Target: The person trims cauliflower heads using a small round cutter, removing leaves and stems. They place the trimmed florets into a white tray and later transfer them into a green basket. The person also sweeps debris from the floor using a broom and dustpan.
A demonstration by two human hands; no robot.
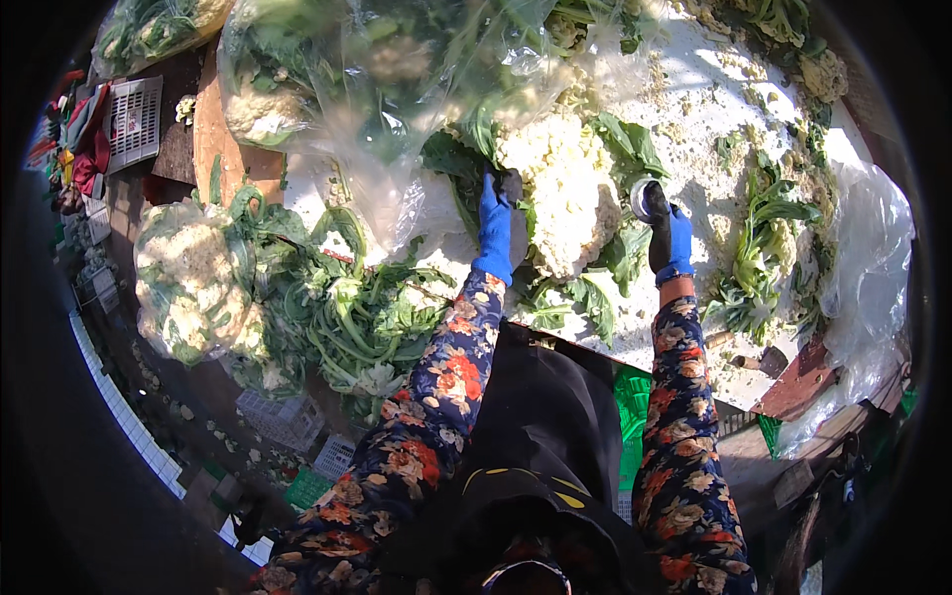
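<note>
A large cream cauliflower (pixel 561 190) with green outer leaves lies on the littered white surface in front of me. My left hand (pixel 500 219), in a blue and black work glove, holds its left side among the leaves; the fingertips are hard to make out in shadow. To the right of the head, my right hand (pixel 669 230), gloved alike, grips a small round object with a whitish rim (pixel 640 199). That object is apart from the curds, and its exact kind cannot be told.
Bagged cauliflowers (pixel 197 286) stand at left, with more in clear plastic (pixel 268 104) at the upper left. Trimmed leaves (pixel 357 320) pile up near my left forearm. Leaf scraps (pixel 766 238) and a crumpled plastic sheet (pixel 866 275) lie at right. White crates (pixel 134 123) stand farther left.
</note>
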